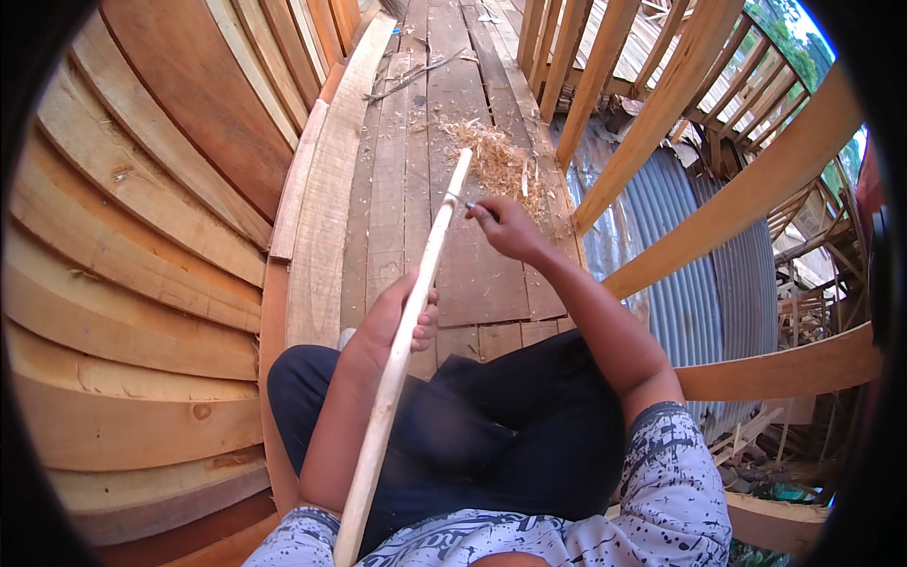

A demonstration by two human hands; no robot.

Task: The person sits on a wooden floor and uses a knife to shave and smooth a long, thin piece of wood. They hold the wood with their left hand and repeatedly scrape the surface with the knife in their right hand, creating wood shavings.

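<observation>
A long, peeled pale wooden stick (385, 406) runs from my lap up and away over the floorboards, slightly tilted to the right. My left hand (397, 310) is wrapped round its middle, fingers closed on the far side. Close to the stick's far end, my right hand (505, 227) grips a small knife-like tool (467, 205), dark and metallic. Its tip is beside the stick, near a darker knot; whether it touches cannot be made out. Most of the tool is hidden in my fingers.
Curled wood shavings (493, 161) lie heaped on the plank floor (387, 189) beyond the stick. A thin twig (416, 76) lies farther off. A plank wall (132, 350) rises at left. Wooden railing slats (652, 118) stand at right, with corrugated metal sheets (661, 255) below.
</observation>
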